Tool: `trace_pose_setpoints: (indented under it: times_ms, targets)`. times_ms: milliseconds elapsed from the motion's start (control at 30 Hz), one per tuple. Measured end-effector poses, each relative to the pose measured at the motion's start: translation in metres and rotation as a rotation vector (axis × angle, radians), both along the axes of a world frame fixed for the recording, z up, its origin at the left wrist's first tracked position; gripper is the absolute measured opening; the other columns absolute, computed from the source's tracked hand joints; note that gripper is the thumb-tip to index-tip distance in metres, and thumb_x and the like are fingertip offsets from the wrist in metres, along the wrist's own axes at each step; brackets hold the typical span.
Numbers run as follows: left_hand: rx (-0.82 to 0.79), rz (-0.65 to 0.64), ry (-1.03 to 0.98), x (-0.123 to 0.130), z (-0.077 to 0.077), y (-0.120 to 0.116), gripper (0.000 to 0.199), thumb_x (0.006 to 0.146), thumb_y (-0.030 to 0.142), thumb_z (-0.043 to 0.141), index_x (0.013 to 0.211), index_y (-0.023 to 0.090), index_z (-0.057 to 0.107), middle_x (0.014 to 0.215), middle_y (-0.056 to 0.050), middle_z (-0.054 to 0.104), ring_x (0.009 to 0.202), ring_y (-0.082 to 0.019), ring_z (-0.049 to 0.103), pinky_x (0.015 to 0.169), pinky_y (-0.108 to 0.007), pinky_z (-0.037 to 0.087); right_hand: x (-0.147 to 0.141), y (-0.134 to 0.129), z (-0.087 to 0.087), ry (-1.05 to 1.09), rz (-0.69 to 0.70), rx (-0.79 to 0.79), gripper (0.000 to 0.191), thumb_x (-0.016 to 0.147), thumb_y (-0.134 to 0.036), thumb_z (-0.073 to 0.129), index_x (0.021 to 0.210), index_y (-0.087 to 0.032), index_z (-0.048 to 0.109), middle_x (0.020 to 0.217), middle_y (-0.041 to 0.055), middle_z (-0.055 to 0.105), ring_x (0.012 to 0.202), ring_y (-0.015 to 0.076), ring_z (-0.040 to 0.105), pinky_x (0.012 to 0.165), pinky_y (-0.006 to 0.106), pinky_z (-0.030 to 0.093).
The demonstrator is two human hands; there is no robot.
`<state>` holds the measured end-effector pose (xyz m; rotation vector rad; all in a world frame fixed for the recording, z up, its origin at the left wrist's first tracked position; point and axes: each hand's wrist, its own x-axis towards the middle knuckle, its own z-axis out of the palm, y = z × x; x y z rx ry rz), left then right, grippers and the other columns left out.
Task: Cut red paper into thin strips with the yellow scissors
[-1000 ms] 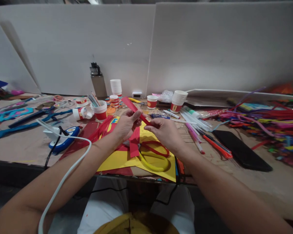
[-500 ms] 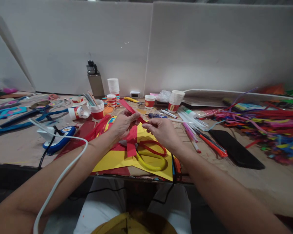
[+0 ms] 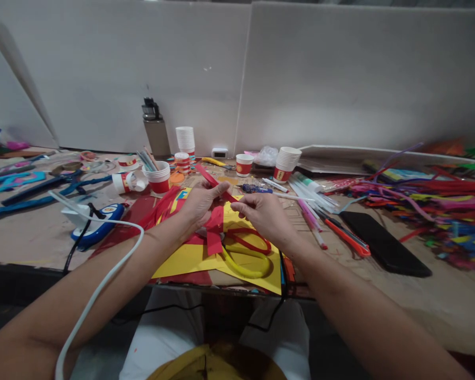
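Observation:
A narrow red paper strip (image 3: 206,175) runs slantwise between my hands, above the middle of the table. My left hand (image 3: 206,203) pinches it between thumb and fingers, and its far end sticks up past the thumb. At the strip's near end, my right hand (image 3: 259,210) is closed on it with thumb and forefinger. Beneath the hands lie yellow paper sheets (image 3: 186,263) and more red paper strips (image 3: 214,240). Scissors (image 3: 247,264) with one red and one yellow handle loop rest on the yellow paper, their blades hidden.
Paper cups (image 3: 157,179) stand behind my hands, one holding pencils. A blue power strip (image 3: 103,227) with a white cable is at left. To the right lie a red utility knife (image 3: 348,237), a black phone (image 3: 386,243) and a heap of coloured strips (image 3: 439,206).
Both hands stay on the red strip, nearly in place. My left thumb has shifted slightly along it. The whole view has moved a little.

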<state>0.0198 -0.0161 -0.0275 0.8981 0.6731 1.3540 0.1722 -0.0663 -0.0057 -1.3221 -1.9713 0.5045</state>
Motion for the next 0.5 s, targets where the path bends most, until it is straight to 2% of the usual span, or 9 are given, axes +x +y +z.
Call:
trace_pose_setpoints:
  times_ms: [200, 267, 367, 500]
  targets:
    - [0.119, 0.059, 0.042, 0.005, -0.003, -0.002, 0.031, 0.048, 0.029, 0.086, 0.055, 0.013, 0.06, 0.048, 0.002, 0.056, 0.041, -0.005, 0.046, 0.04, -0.018, 0.034, -0.001, 0.003, -0.003, -0.124, 0.006, 0.035, 0.028, 0.082, -0.036, 0.06, 0.062, -0.016, 0.062, 0.055, -0.0021, 0.054, 0.052, 0.0092, 0.041, 0.051, 0.025, 0.027]
    - [0.151, 0.07, 0.063, 0.009, -0.004, -0.005, 0.028, 0.05, 0.028, 0.085, 0.056, 0.013, 0.063, 0.05, 0.002, 0.058, 0.044, -0.006, 0.049, 0.042, -0.019, 0.036, -0.003, 0.004, -0.005, -0.163, -0.017, 0.077, 0.024, 0.08, -0.036, 0.063, 0.065, -0.017, 0.065, 0.057, -0.0014, 0.057, 0.052, 0.0096, 0.043, 0.052, 0.025, 0.027]
    - [0.142, 0.015, 0.057, 0.012, -0.005, -0.009, 0.023, 0.054, 0.027, 0.083, 0.061, 0.013, 0.066, 0.058, -0.001, 0.064, 0.053, -0.01, 0.057, 0.05, -0.021, 0.044, -0.004, 0.004, -0.006, -0.179, -0.032, 0.122, 0.022, 0.081, -0.034, 0.063, 0.065, -0.018, 0.067, 0.057, -0.001, 0.058, 0.053, 0.0102, 0.045, 0.053, 0.025, 0.027]
    - [0.117, -0.031, 0.012, 0.01, -0.003, -0.011, 0.022, 0.054, 0.026, 0.083, 0.065, 0.014, 0.068, 0.06, -0.001, 0.066, 0.054, -0.01, 0.058, 0.052, -0.022, 0.047, -0.002, 0.003, -0.004, -0.115, 0.016, 0.039, 0.025, 0.086, -0.033, 0.056, 0.07, -0.019, 0.069, 0.055, -0.0015, 0.057, 0.05, 0.0098, 0.043, 0.051, 0.025, 0.027]
